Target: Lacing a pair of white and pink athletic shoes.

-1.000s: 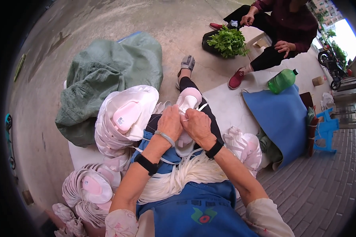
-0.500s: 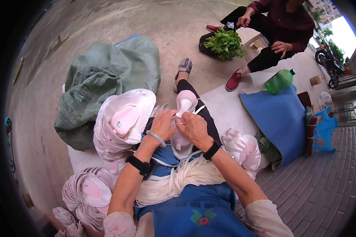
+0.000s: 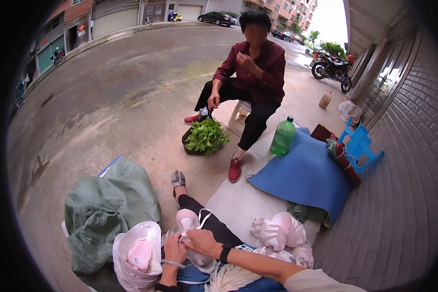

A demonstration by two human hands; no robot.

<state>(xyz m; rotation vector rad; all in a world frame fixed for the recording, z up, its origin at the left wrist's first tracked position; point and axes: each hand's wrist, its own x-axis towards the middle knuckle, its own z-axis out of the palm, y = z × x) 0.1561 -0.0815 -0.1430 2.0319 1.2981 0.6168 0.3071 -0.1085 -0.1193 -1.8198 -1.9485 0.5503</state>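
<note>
A pink and white shoe upper (image 3: 187, 220) rests over my dark-trousered leg. My left hand (image 3: 174, 248), with a bangle at its wrist, is closed at the near side of its opening. My right hand (image 3: 203, 243) is closed beside it, fingertips almost meeting the left ones. Both pinch a white shoelace (image 3: 207, 213), one end of which loops up beyond the right hand. The exact crossing of the lace is hidden by the fingers. Left of my hands is a nested stack of similar uppers (image 3: 137, 254). A bundle of loose white laces (image 3: 236, 278) lies across my lap.
More uppers (image 3: 281, 231) lie to the right. A green sack (image 3: 109, 214) is at left. Ahead, a person (image 3: 253, 68) sits on a stool beside leafy greens (image 3: 207, 137). A green bottle (image 3: 282, 136) stands by a blue sheet (image 3: 304, 180); a blue stool (image 3: 359, 145) is near the wall.
The view has tilted up, so my hands and the shoe upper sit lower in it and the street shows. The seated person has raised one hand. Both my hands still pinch the lace.
</note>
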